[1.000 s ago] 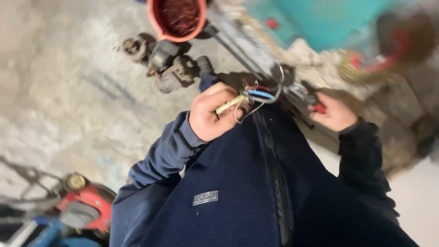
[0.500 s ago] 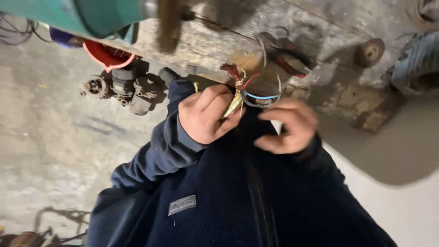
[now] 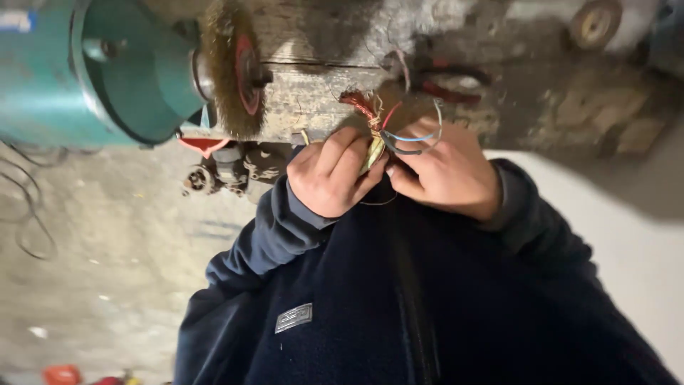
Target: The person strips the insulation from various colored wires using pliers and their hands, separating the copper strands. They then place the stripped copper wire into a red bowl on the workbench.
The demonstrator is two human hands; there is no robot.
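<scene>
— Far left?
— Teal bench grinder, bulky, up in the corner. On its shaft a wire brush wheel with a red hub, bristles worn and rusty-looking.

— Below that?
— Grey concrete floor, a loop of dark cable near the edge. Small cluster of dark metal parts lying just under the wheel.

— Then the hands?
— Left hand first, curled tight, fingers clamped round the yellow-green part of a bundle of wires. Dark blue sleeve running down from the wrist.

— And the bundle itself?
— Between both hands, raised in front of the chest. Bare reddish copper strands fanning out at the top, red and blue insulated leads looping off to the right.

— Right side?
— Right hand, also closed, thumb and fingers pinching the same bundle from the other side, touching the looped leads. Knuckles of both hands nearly meeting.

— Beyond?
— Rough worn workbench behind, with a small round disc resting near the top edge. Pale floor at the far right.
</scene>
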